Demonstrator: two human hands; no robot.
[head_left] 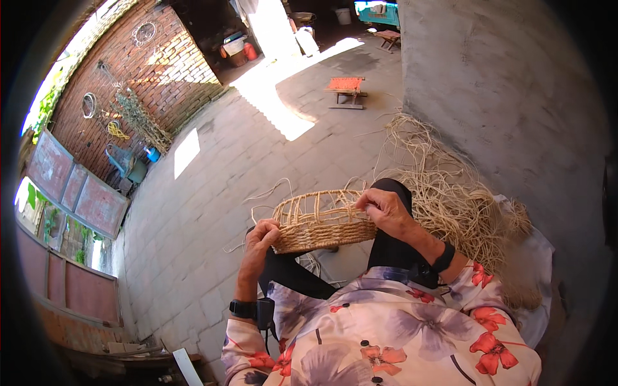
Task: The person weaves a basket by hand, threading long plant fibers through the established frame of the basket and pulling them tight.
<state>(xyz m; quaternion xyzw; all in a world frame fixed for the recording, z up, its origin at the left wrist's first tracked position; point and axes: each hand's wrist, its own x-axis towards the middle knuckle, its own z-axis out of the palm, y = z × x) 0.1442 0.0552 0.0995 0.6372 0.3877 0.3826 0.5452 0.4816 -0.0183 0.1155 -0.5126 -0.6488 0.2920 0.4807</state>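
A half-woven basket of tan straw cord rests across my knees, its lower wall densely woven and its upper part an open frame of uprights under a rim. My left hand grips the basket's left end, thumb and fingers closed on the wall. At the right end, my right hand pinches at the upper edge by the open frame; the strand between its fingertips is too small to make out clearly. Loose cord ends stick out past the left side. Both wrists carry dark bands.
A big tangled heap of straw cord lies to my right on a pale sheet, beside a grey wall. Ahead on the paved floor stands a small orange-topped folding stool. A brick wall runs along the left.
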